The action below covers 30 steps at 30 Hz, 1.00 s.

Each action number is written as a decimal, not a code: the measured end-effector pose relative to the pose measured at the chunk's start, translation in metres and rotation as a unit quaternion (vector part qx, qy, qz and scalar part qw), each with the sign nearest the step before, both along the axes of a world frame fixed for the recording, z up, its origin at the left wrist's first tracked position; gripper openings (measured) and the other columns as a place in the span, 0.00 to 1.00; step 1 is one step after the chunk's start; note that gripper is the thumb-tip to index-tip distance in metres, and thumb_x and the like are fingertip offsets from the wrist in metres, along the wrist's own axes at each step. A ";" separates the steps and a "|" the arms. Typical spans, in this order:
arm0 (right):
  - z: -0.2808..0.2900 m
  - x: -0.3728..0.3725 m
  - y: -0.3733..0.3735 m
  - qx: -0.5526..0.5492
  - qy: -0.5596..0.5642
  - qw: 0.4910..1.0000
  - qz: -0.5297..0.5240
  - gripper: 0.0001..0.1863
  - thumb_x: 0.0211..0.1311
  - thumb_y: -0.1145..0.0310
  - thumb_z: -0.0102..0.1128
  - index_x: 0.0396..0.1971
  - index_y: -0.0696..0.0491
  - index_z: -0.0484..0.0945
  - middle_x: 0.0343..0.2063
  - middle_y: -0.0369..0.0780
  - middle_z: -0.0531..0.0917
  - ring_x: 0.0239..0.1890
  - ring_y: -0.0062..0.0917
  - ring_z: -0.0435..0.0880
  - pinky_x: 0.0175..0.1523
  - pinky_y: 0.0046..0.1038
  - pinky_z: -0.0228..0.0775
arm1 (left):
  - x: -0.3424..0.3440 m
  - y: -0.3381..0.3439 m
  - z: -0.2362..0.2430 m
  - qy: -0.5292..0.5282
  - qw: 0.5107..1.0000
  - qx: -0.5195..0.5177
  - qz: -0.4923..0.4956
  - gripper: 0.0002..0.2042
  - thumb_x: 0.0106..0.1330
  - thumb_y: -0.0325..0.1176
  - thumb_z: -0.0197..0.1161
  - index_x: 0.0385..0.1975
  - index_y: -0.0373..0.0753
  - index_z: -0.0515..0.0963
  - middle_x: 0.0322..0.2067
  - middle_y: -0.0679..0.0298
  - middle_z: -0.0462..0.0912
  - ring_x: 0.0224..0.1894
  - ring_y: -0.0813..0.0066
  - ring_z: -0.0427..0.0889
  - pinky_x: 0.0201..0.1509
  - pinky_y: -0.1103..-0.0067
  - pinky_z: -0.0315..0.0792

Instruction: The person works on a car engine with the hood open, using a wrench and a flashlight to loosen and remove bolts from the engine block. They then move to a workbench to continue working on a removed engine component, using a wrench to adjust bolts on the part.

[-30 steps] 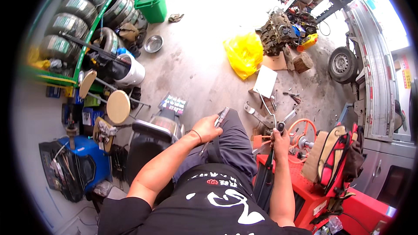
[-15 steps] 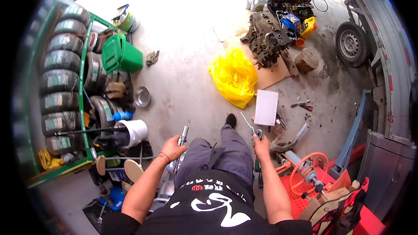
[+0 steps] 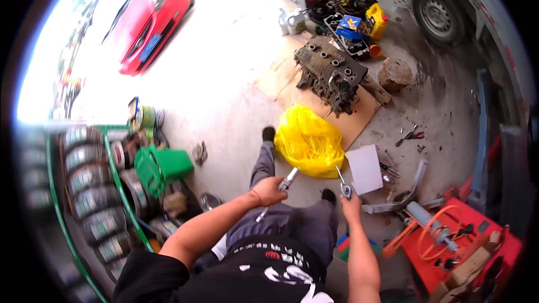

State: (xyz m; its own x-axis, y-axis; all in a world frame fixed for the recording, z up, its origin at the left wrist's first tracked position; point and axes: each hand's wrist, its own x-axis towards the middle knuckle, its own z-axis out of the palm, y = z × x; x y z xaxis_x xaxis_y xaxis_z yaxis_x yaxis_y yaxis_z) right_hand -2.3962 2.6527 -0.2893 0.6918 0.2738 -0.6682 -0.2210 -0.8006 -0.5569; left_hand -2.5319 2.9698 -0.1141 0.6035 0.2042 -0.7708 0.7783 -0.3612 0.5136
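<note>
My left hand (image 3: 270, 191) is closed around a silver socket extension bar (image 3: 289, 178); its thick end points up and its thin end comes out below the fist. On the right, my right hand (image 3: 352, 204) grips a ratchet wrench (image 3: 346, 192), whose round head shows above the fingers. A thin metal rod (image 3: 339, 175) sticks up beside that head; whether it is joined to the ratchet cannot be made out. Ahead of both hands lies a yellow plastic bag (image 3: 310, 143). Beyond it a dirty engine block (image 3: 330, 70) rests on cardboard (image 3: 359, 118).
A white box (image 3: 365, 169) and pliers (image 3: 410, 136) lie right of the bag. A wooden stump (image 3: 394, 74) stands by the engine. Near right is a red bench (image 3: 412, 241) with an orange handwheel. Left are a green bin (image 3: 163, 168), racked tyres (image 3: 95, 199) and, farther, a red car (image 3: 151, 17).
I have stepped forward and turned, so the engine and bag appear nearer and more of the red car shows. Both hands keep their tools; the left has come across toward the right.
</note>
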 end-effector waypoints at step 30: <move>-0.219 -0.082 0.195 0.071 0.150 0.832 -0.530 0.10 0.65 0.64 0.60 0.29 0.52 0.73 0.15 0.29 0.67 0.14 0.13 0.62 0.21 0.19 0.53 | 0.144 0.132 -0.370 0.049 0.977 -0.011 -0.209 0.19 0.57 0.43 0.60 0.39 0.34 0.77 0.37 0.43 0.82 0.45 0.45 0.80 0.49 0.63 0.73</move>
State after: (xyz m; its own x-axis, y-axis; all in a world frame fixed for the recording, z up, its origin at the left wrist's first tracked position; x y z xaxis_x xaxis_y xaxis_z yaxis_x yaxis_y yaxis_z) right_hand -2.4783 2.8476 -0.5081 0.4028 -0.2932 -0.8670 -0.9067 0.0011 -0.4217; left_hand -2.3876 3.1016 -0.4841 0.5530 -0.0611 -0.8309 0.6120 -0.6470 0.4548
